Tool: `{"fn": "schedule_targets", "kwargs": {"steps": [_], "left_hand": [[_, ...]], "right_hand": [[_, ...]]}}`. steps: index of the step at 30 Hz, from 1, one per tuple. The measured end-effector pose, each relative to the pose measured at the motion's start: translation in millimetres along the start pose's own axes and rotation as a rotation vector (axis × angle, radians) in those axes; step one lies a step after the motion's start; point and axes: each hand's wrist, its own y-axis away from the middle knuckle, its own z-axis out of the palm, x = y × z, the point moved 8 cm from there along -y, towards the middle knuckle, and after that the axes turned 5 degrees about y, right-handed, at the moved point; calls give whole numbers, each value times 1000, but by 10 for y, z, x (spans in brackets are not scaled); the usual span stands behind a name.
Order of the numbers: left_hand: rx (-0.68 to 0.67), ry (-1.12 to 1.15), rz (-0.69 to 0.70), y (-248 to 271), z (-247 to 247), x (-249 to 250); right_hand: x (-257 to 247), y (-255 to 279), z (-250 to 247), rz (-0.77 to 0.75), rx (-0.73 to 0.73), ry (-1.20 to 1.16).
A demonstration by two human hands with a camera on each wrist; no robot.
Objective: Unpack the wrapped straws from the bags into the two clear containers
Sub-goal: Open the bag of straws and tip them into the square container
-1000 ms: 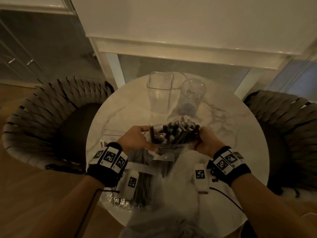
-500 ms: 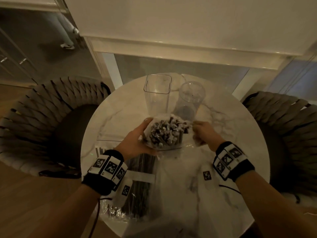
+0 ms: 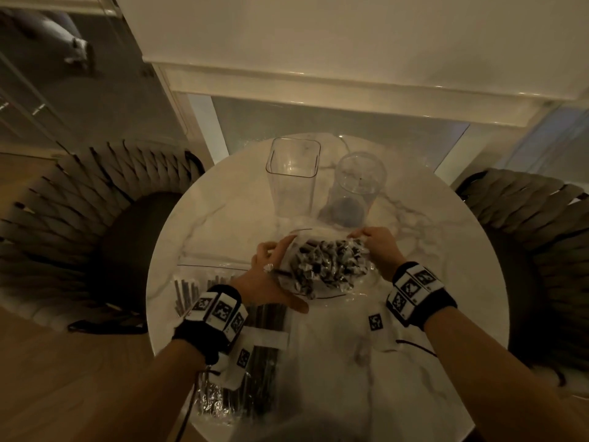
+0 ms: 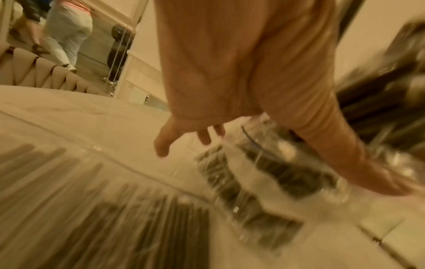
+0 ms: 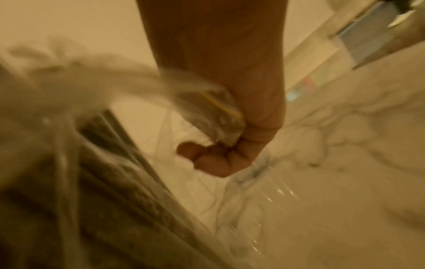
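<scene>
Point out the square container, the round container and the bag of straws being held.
square container (image 3: 293,186), head view, front wall.
round container (image 3: 361,183), head view, side wall.
bag of straws (image 3: 328,266), head view, straw ends.

bare marble (image 3: 223,218) left of square container (image 3: 293,177), round container (image 3: 360,186) just beside it, bag (image 3: 325,269) in front

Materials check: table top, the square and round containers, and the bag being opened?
Table top: looks like polished white marble or a marble-look slab, given the grey veining and soft sheen. Square container and round container: clear and rigid, acrylic or glass, can't tell which. Bag: thin clear plastic film, crinkled and glinting where the left hand and right hand pull it.
</scene>
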Motion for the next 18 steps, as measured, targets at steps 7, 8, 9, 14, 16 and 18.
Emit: {"fn": "schedule_targets", "kwargs": {"steps": [7,8,9,14,16,18], "left_hand": [[307,488,61,-90,-182,183],[327,554,57,-68,-274,255],[336,618,81,-53,-367,331],[287,717,157,6,-549,846],[278,709,156,15,-573,990],[266,890,175,42,-652,1024]], "right_hand": [[-146,396,-54,-143,-241,-403],[-154,402,-153,-138,-234,-508],[-154,426,-234,-125,-231,-550],[-438,634,-69,-249,-374,-469],[-631,705,-19,-324,-334,-462],[-783,766,-111,-300,-235,-500]]}}
